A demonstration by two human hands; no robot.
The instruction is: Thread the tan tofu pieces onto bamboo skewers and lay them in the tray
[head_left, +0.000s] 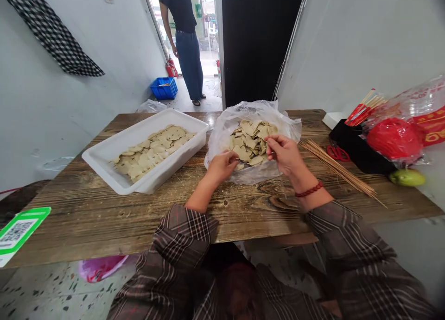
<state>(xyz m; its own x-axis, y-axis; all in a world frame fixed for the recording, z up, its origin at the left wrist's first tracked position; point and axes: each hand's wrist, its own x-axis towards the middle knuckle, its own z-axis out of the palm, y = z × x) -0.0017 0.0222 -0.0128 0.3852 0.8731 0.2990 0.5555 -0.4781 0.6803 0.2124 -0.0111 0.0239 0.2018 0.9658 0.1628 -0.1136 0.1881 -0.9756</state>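
In front of me an open clear plastic bag (290,125) holds a heap of thin, flat beige slices (248,139). My left hand (221,166) is at the bag's near left edge, fingers bent together by the slices; what they grip, if anything, is too small to make out. Over the right side of the heap, my right hand (283,153) has thumb and forefinger pinched, and what lies between them cannot be made out. To the left stands a white plastic tray (100,152) with more beige slices (153,148) laid in overlapping rows. Bamboo skewers (339,167) lie right of my right hand.
On the wooden table's right are red scissors (338,153), a black holder (361,148) with red-wrapped sticks, red plastic packaging (394,139) and a green fruit (406,177). A QR-code card (21,232) is front left. A person (187,42) stands beyond, near a blue crate (163,88).
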